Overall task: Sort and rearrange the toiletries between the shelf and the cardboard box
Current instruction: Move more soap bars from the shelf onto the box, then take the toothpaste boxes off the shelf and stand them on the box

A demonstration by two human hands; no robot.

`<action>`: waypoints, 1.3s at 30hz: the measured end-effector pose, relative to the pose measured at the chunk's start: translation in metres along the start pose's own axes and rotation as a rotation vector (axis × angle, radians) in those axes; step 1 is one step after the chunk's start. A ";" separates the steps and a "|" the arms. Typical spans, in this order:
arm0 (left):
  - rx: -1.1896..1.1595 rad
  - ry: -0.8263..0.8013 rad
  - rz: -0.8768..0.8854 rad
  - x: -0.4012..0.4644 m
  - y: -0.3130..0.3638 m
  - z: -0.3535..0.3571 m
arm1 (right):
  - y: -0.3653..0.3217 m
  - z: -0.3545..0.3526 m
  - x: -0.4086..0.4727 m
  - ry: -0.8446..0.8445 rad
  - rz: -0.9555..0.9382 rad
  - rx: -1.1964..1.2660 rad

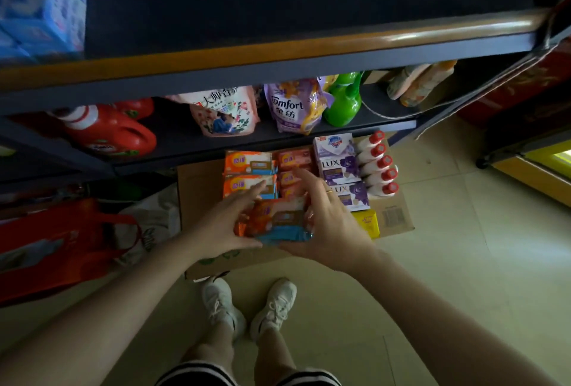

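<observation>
An orange-and-blue soap pack [278,220] sits mid-frame above the cardboard box [392,215], below the dark shelf [278,135] at upper center.

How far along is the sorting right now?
Done: the cardboard box top holds rows of orange packs, Lux soap boxes and red-capped bottles. In hand: left hand and right hand hold another orange pack. Left: placing it; pouches remain shelved.

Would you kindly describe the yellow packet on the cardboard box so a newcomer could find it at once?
Start at the flattened cardboard box on the floor under the dark shelf. Follow the column of purple soap boxes towards the person; the yellow packet lies at its near end, beside the right hand. It is the only plain yellow item there.
</observation>
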State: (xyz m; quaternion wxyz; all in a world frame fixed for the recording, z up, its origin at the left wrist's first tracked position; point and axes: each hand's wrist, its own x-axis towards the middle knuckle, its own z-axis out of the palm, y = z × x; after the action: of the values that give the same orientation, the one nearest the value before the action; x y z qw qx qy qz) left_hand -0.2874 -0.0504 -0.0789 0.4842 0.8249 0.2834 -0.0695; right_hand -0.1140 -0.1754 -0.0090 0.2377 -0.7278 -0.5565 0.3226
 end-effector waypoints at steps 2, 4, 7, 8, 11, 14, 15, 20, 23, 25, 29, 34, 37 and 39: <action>0.003 -0.062 0.018 0.000 -0.003 0.014 | -0.007 0.007 -0.004 0.015 -0.056 0.007; -0.061 -0.053 0.024 -0.001 -0.007 0.028 | -0.005 0.010 -0.006 0.025 -0.117 0.115; -0.137 -0.002 -0.061 -0.003 -0.010 0.039 | 0.015 0.012 -0.009 0.084 -0.062 0.337; -0.142 0.018 -0.082 -0.003 -0.011 0.040 | 0.022 0.010 -0.012 0.100 0.004 0.431; -0.054 0.064 -0.130 -0.007 -0.016 0.040 | 0.041 0.006 -0.023 0.147 0.234 0.675; 0.153 0.065 -0.189 -0.011 -0.021 0.034 | 0.057 0.015 -0.027 0.080 0.378 0.544; 0.236 0.054 -0.196 -0.013 -0.022 0.033 | 0.062 0.022 -0.026 0.050 0.398 0.474; 0.417 0.052 -0.307 -0.008 -0.031 0.040 | 0.075 0.051 -0.007 -0.045 0.471 0.349; 0.434 0.098 -0.329 0.005 -0.039 0.052 | 0.079 0.058 0.008 -0.034 0.532 0.411; 0.428 0.120 -0.339 0.012 -0.041 0.060 | 0.082 0.059 0.014 -0.049 0.552 0.416; 0.473 0.152 -0.326 0.017 -0.043 0.072 | 0.088 0.057 0.015 -0.075 0.554 0.321; 0.363 0.142 -0.330 0.005 -0.028 0.052 | 0.056 0.035 0.014 -0.071 0.452 0.314; 0.281 0.273 -0.376 -0.015 -0.004 0.015 | 0.024 0.020 0.020 -0.069 0.349 0.371; 0.301 0.347 -0.360 -0.034 0.011 -0.019 | -0.010 0.009 0.028 -0.087 0.291 0.391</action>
State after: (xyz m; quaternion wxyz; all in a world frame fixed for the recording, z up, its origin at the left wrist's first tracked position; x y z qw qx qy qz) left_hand -0.3129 -0.0520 -0.0467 0.2805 0.8233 0.4905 -0.0534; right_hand -0.1224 -0.1463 -0.0140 0.3009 -0.7258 -0.3824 0.4863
